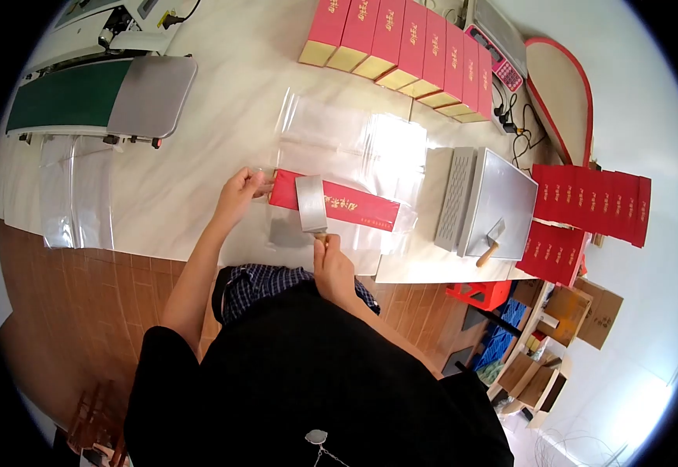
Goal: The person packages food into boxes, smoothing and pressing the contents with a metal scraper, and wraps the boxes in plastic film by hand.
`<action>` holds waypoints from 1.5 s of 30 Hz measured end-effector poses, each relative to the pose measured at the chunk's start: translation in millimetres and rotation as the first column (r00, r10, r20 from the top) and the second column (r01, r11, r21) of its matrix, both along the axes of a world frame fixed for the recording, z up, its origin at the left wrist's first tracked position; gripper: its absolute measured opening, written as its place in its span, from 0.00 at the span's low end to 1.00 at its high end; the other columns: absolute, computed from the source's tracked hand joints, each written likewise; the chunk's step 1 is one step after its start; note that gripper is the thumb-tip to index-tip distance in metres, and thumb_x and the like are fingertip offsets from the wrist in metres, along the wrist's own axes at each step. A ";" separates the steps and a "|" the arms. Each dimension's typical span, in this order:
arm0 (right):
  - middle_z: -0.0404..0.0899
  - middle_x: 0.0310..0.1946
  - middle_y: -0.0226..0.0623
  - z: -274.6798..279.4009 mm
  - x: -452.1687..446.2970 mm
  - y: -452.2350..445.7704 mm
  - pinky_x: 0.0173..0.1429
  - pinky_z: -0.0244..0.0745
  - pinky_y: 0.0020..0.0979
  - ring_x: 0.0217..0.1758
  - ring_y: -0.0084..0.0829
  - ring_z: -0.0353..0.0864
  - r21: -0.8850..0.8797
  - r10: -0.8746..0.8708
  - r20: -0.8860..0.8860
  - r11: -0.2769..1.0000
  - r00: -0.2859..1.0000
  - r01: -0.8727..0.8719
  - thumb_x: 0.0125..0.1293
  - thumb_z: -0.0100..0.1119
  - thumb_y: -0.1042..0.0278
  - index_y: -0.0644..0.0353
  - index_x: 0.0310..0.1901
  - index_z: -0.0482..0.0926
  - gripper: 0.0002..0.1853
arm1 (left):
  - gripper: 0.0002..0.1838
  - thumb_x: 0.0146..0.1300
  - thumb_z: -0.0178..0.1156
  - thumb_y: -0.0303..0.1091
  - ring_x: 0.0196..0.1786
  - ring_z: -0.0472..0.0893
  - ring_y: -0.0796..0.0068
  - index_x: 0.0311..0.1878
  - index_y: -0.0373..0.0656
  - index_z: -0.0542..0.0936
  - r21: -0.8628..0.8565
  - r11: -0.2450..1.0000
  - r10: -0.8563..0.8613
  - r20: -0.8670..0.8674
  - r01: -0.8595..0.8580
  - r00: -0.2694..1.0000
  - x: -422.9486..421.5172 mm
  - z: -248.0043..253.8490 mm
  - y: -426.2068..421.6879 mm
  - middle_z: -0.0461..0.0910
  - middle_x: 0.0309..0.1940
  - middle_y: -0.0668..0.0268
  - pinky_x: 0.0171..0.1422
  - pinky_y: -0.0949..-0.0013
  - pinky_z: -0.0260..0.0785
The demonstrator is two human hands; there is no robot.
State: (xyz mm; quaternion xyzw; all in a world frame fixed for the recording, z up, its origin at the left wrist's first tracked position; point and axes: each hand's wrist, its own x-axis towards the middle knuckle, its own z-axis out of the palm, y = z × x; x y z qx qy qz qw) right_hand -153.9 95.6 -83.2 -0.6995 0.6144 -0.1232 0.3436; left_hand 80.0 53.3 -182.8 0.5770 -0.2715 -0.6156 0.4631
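A long red box [362, 208] with gold lettering lies on the table in front of me, slightly slanted, with clear plastic film around it. My right hand [333, 268] is wrapped round the handle of a wide-bladed scraper [311, 201]. Its metal blade lies across the left half of the box. At the box's left end, my left hand [239, 196] has its fingers closed on what looks like clear film, touching the end of the box. Sheets of clear plastic film [323, 128] spread out just behind the box.
Several red boxes [405, 47] stand in a row at the back. On the right, a metal-topped device [502, 194] bears a second scraper [497, 232], beside stacked red boxes [588, 198]. A machine with a green belt [66, 97] stands left, near more film [78, 191].
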 end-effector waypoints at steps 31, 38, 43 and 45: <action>0.77 0.23 0.53 -7.9 60.2 -56.2 0.35 0.70 0.54 0.29 0.57 0.79 0.162 0.003 0.277 0.985 0.961 -0.050 0.77 0.42 0.61 0.63 0.43 0.67 0.12 | 0.19 0.79 0.43 0.46 0.55 0.82 0.65 0.49 0.40 0.76 0.020 1.000 0.002 -0.173 0.002 0.985 13.8 -29.3 7.1 0.82 0.53 0.58 0.63 0.64 0.73; 0.76 0.32 0.24 -40.3 -186.6 -164.9 0.32 0.69 0.25 0.32 0.20 0.74 -0.275 -0.419 0.317 0.818 0.851 0.505 0.77 0.45 0.55 0.55 0.46 0.76 0.14 | 0.26 0.78 0.40 0.55 0.57 0.82 0.65 0.50 0.42 0.75 0.074 0.993 0.097 -0.046 -0.093 0.994 7.0 -3.3 2.2 0.82 0.54 0.56 0.66 0.62 0.68; 0.77 0.29 0.38 -58.0 -372.2 -207.5 0.33 0.74 0.38 0.29 0.36 0.78 -0.426 -0.558 -0.163 0.784 0.814 0.452 0.74 0.37 0.57 0.65 0.44 0.78 0.20 | 0.27 0.78 0.40 0.56 0.58 0.80 0.68 0.55 0.41 0.75 0.088 0.975 0.191 0.123 -0.203 0.974 4.0 13.0 13.5 0.81 0.56 0.58 0.65 0.65 0.65; 0.78 0.28 0.38 -77.4 -402.1 -209.2 0.33 0.74 0.39 0.28 0.36 0.78 -0.392 -0.579 -0.235 0.792 0.781 0.469 0.74 0.36 0.55 0.64 0.44 0.78 0.23 | 0.30 0.76 0.42 0.58 0.60 0.78 0.69 0.61 0.40 0.73 0.109 0.978 0.158 0.171 -0.178 0.972 2.4 19.1 16.0 0.80 0.58 0.58 0.63 0.68 0.64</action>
